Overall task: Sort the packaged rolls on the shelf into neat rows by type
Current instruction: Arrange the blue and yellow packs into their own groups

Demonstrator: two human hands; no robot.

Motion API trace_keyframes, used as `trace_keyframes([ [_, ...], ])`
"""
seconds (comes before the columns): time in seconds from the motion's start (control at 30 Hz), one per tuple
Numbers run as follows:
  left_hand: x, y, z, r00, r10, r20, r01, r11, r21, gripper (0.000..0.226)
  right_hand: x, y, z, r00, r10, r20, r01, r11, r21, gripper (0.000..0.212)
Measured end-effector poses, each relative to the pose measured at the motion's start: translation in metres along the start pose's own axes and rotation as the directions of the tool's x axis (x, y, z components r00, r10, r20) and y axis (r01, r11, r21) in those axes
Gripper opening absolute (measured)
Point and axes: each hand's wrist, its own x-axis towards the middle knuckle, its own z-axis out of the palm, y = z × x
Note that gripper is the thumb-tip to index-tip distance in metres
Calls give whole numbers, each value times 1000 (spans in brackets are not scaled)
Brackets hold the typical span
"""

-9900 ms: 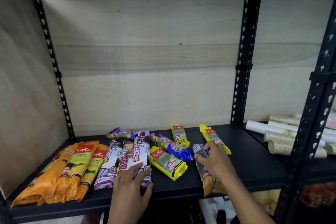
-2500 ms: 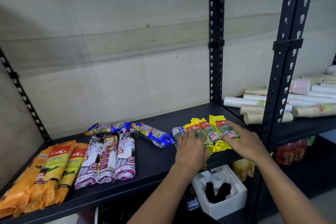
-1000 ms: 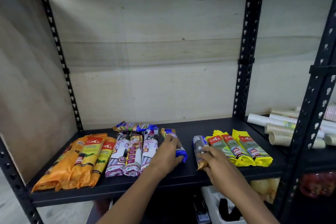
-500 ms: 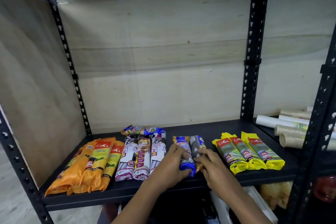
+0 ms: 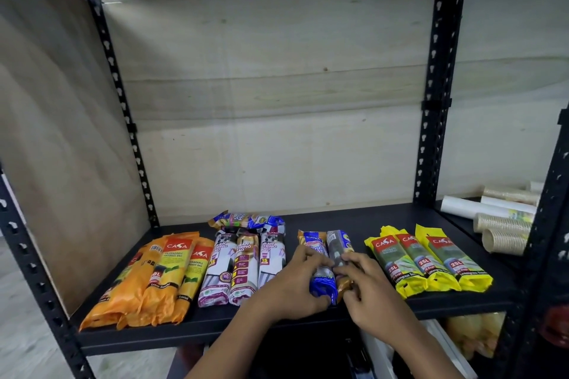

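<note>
Done: orange packs (image 5: 160, 277), white drawstring rolls (image 5: 243, 264) and yellow packs (image 5: 428, 258) lay in side-by-side rows on the shelf (image 5: 354, 218).
Hands: my left hand (image 5: 289, 289) and right hand (image 5: 366, 292) pinched the near ends of two blue rolls (image 5: 328, 252), squaring them mid-shelf.
Left: one blue roll at the back (image 5: 249, 220) lay crosswise behind the white row, I judged it unsorted.
</note>
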Motion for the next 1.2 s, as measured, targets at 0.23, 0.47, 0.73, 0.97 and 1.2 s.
trace_keyframes([
  [0.23, 13, -15, -30, 984, -61, -169, 64, 998, 10, 49, -4, -4, 7, 995, 14, -101, -9, 998, 54, 23],
  [0.47, 50, -77, -77, 929, -166, -332, 248, 943, 222, 32, -2, -3, 14, 988, 66, -139, -51, 993, 110, 18],
  [0.73, 89, -129, -104, 932, -305, -198, 363, 805, 469, 60, -2, -6, 9, 989, 100, -113, -89, 991, 101, 53],
  [0.97, 101, -151, -102, 941, -316, -117, 323, 744, 585, 71, -4, -23, -3, 991, 133, 10, -133, 991, -25, 66],
  [1.2, 108, -158, -99, 938, -308, -157, 343, 774, 532, 68, -1, -43, -11, 982, 153, 112, -136, 980, -142, 84],
])
